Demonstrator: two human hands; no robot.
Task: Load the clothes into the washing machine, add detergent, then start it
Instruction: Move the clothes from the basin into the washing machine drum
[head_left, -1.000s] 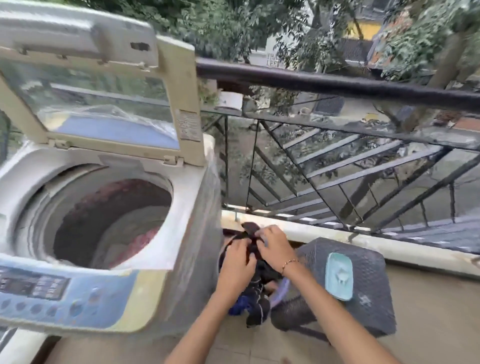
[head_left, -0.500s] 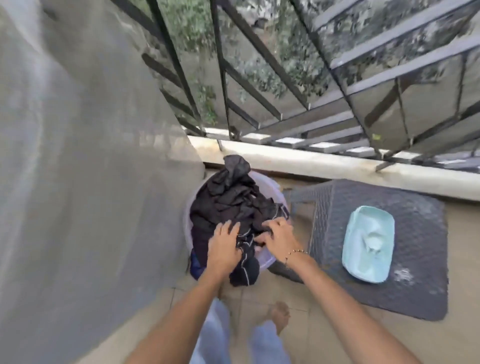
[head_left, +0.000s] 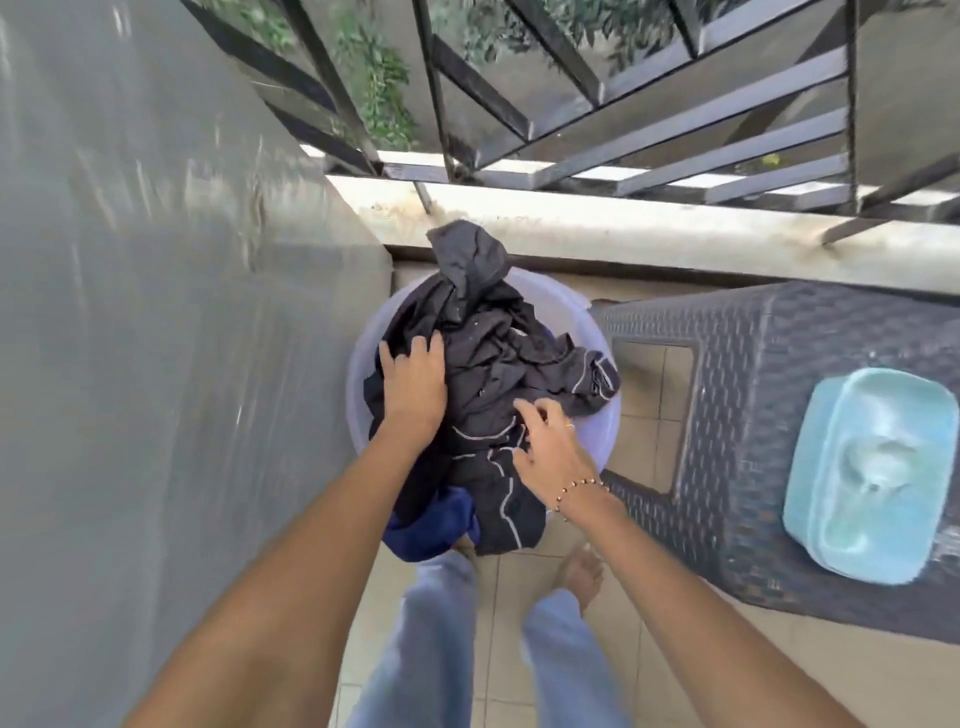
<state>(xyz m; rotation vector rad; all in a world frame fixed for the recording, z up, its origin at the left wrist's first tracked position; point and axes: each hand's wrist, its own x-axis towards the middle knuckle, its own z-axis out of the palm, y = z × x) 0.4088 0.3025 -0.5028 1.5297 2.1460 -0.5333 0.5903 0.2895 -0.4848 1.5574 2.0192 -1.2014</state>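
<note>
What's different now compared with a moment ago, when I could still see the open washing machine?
The view tipped down: the machine's opening is gone, only its grey side shows. Left hand slid onto the dark clothes, lying flat; right hand opened, fingers spread above them. Nothing lifted. Basin, stool and blue container stayed put.

Black clothes (head_left: 488, 364) with white piping, lilac basin (head_left: 597, 415), dark woven-pattern stool (head_left: 737, 415), pale turquoise container (head_left: 872, 478)

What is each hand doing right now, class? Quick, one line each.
Left hand: open, palm flat on the dark clothes in the basin.
Right hand: open, fingers spread over the clothes, gripping nothing yet.
</note>
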